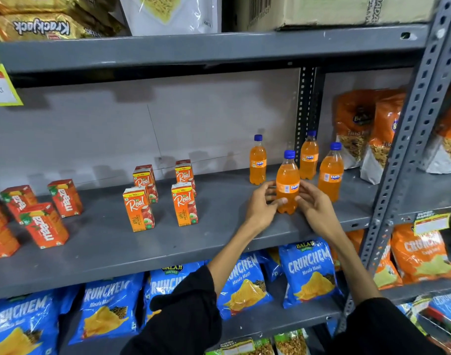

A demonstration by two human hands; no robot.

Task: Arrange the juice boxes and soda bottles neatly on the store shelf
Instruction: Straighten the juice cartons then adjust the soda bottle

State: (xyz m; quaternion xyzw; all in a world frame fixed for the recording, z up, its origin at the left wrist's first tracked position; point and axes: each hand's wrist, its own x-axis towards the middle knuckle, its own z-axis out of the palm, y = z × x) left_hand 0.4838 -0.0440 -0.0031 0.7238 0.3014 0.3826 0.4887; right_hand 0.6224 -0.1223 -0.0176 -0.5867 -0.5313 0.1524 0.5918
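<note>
Front Fanta bottle point(287, 183) stands upright between both hands; left hand point(261, 204) and right hand point(312, 201) grasp its sides.

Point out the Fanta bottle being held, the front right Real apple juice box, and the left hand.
Held Fanta bottle point(287, 187): head view, on its orange label band.
Front right Real apple juice box point(184, 204): head view, on its front face.
Left hand point(261, 204): head view, on the back of the hand.

Person, seen from the head camera: two arms. Left hand point(260, 207) and right hand point(315, 204) bare, no rings or watch visible. Forearms uncovered. Black long sleeves point(186, 311), plain fabric, pushed up toward the elbows, cuffs loosely bunched.
</note>
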